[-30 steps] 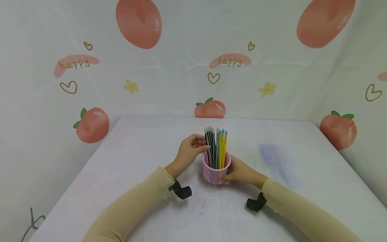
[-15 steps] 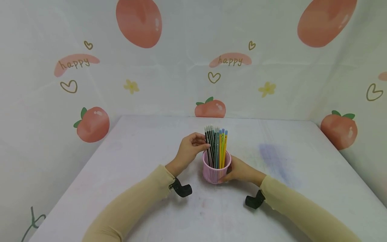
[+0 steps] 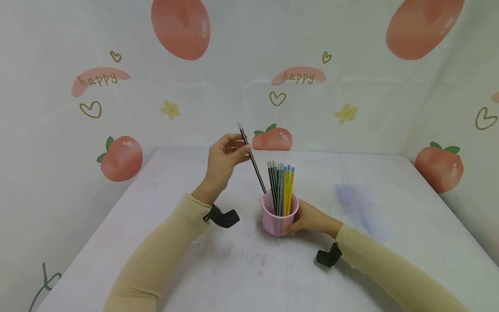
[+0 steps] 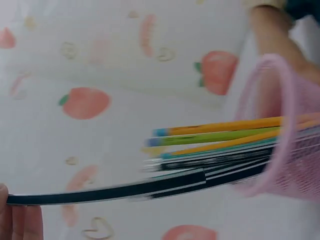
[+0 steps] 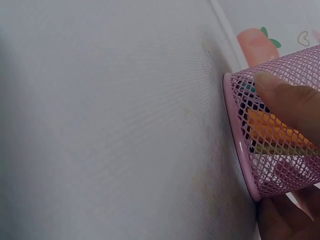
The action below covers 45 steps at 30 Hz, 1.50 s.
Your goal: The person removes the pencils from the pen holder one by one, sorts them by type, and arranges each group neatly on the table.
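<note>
My left hand (image 3: 223,162) pinches a black pencil (image 3: 255,169) near its upper end. The pencil leans, its lower end right at the rim of a pink mesh pencil cup (image 3: 269,223). In the left wrist view, fingertips (image 4: 30,222) grip the end of the dark pencil (image 4: 110,194). My right hand (image 3: 312,220) holds the cup low on its right side, thumb (image 5: 280,97) on the mesh in the right wrist view. The cup stands upright on the table. Inside it are several black and dark green pencils (image 3: 274,182) and a few yellow and light green pencils (image 3: 289,186).
A white table (image 3: 175,268) with a faint purple stain (image 3: 352,203) lies under the cup. Behind it hangs a white cloth (image 3: 218,95) printed with peaches, hearts and flowers. Black wrist cameras (image 3: 224,217) sit below both sleeves.
My left hand has risen up and to the left, drawing one black pencil up from among the others. The right hand stays on the cup, which has hardly moved.
</note>
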Tool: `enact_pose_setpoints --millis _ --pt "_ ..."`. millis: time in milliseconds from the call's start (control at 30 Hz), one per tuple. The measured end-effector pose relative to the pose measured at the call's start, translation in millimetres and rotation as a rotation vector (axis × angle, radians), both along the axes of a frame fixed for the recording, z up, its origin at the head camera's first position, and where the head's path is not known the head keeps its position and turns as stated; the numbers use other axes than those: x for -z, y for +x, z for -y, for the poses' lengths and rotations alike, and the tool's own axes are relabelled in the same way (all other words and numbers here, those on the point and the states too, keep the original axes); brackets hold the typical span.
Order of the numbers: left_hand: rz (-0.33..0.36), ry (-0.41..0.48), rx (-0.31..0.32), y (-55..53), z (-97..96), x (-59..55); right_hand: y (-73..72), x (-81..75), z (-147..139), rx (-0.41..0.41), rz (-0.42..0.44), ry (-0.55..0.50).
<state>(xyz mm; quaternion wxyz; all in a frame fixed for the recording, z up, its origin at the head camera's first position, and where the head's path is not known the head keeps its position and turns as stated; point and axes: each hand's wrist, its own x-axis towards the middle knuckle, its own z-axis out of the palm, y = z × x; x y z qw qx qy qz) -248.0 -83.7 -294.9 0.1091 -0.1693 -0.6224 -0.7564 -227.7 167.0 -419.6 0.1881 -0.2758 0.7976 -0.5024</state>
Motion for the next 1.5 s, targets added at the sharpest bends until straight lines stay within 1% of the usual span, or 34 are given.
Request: enact_pose_setpoints --millis 67,133,167,233,267,333,433,567,700,767,833,933,1100,1200,1300,1367,1500 --pt "-0.029 0.026 -0.029 -0.7 8.4 -12.1 0.2 0.2 0 0.006 0.005 0.007" --pt "-0.031 0.031 -0.045 -1.2 16.0 -19.1 0.2 0.7 -1 0.013 0.009 0.012" --pt "-0.018 0.025 -0.052 -1.6 19.0 -20.1 0.2 0.9 -1 0.014 0.009 0.013" --pt "0.026 -0.004 -0.053 -3.4 23.6 -16.7 0.3 1.5 -2 0.015 0.006 0.015" --pt "0.055 -0.026 -0.048 -4.2 24.9 -12.9 0.3 1.8 -2 0.014 0.003 0.015" --pt "0.115 -0.08 -0.032 -6.6 26.1 -1.5 0.4 2.5 -3 0.011 -0.006 0.019" --pt "0.19 -0.174 -0.008 -9.5 25.8 20.4 0.7 3.0 -4 0.007 -0.009 0.02" --pt "0.27 -0.291 0.015 -12.7 24.0 50.8 1.2 3.2 -4 0.001 -0.006 0.024" --pt "0.357 -0.412 0.034 -16.8 21.0 77.7 2.1 2.3 -4 -0.007 -0.01 0.023" --pt "0.386 -0.466 0.044 -18.4 19.8 88.7 2.4 1.6 -3 -0.01 -0.012 0.018" --pt "0.409 -0.501 0.054 -19.0 18.7 96.8 2.6 1.0 -3 -0.011 -0.015 0.016" --pt "0.433 -0.554 0.057 -20.0 18.0 105.7 2.4 0.5 -3 -0.012 -0.016 0.018" --pt "0.477 -0.66 0.033 -22.8 18.1 113.4 1.8 0.1 -2 -0.012 -0.012 0.022" --pt "0.518 -0.697 0.027 -24.2 18.2 115.7 1.3 0.2 -2 -0.012 -0.014 0.022" --pt "0.539 -0.73 0.019 -26.3 17.0 117.5 1.1 -0.1 -2 -0.017 -0.02 0.022" --pt "0.537 -0.76 0.015 -27.6 15.5 118.0 0.8 -0.3 -2 -0.022 -0.023 0.017" --pt "0.527 -0.816 0.01 -27.9 12.2 115.1 0.0 -0.2 -2 -0.033 -0.029 0.006"
